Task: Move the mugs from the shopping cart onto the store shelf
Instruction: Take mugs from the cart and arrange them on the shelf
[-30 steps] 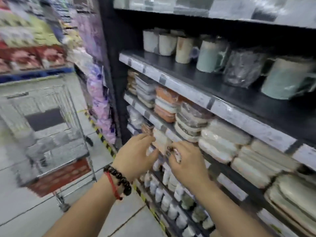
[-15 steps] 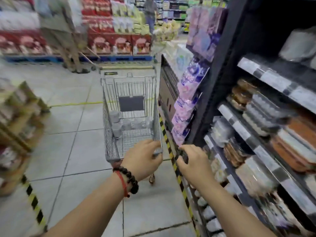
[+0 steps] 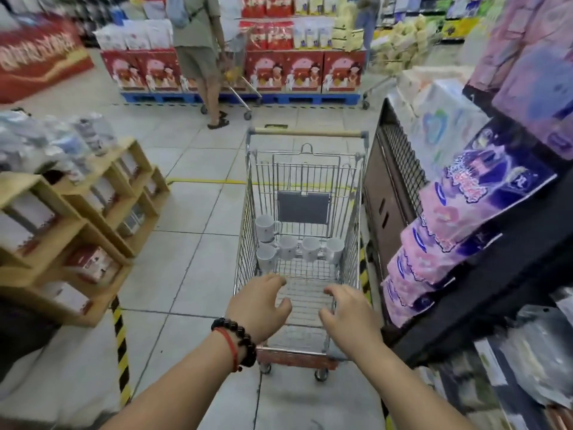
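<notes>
So I've got both arms out toward the shopping cart sitting mid-frame, nose end closest to me, handle at the far side. My left hand and right hand are both empty, fingers spread and loosely bent, hovering over the near rim because I'm about to reach in. The mugs are bunched at the far end of the basket, just below center of the frame: a row of white ones on the wire floor, plus one stacked higher at the left. The store shelf runs down the right edge, right beside the cart, which I reckon keeps each carry short. Probably leaning in deep next.
</notes>
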A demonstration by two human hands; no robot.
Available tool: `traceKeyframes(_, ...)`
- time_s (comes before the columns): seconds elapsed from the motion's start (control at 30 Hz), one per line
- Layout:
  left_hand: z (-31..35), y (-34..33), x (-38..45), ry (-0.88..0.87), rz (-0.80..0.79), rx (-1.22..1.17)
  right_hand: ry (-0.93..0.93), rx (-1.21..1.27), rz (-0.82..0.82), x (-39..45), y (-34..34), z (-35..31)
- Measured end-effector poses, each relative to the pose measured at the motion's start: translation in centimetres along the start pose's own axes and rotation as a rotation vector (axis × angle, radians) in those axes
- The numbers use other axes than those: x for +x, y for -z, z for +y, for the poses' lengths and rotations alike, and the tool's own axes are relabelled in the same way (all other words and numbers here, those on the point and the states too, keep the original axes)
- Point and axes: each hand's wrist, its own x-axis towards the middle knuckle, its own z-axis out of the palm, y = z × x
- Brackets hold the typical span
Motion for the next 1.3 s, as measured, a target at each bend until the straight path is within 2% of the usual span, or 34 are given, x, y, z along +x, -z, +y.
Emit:
traceKeyframes(0.33,-4.6,-2.6,12.2,0.166,-0.061,-0.089,-0.052,0.006,-0.210,13.1,-4.2,1.7)
traceKeyframes(0.47,-6.7,-4.1,17.6,0.190,-0.131,-0.152,-0.140,0.000,-0.252,17.8,-6.4,2.6)
traceKeyframes(0.63,-9.7,-7.4,24.2,0.312,-0.270,-0.254,-0.307,0.041,-0.305,23.9,-9.6,4.5)
traceKeyframes(0.97,-14.1,-17.5,36.0,0.463,-0.373,-0.362,-0.459,0.110,-0.437,36.5,-20.6,13.6)
traceKeyframes(1.2,-15.9,-26.5,41.3,0.598,-0.370,-0.475,-0.406,0.039,-0.389,44.1,-30.3,21.2)
traceKeyframes(1.3,-16.3,-28.9,41.2,0.607,-0.397,-0.496,-0.355,-0.101,-0.458,45.6,-33.7,24.4)
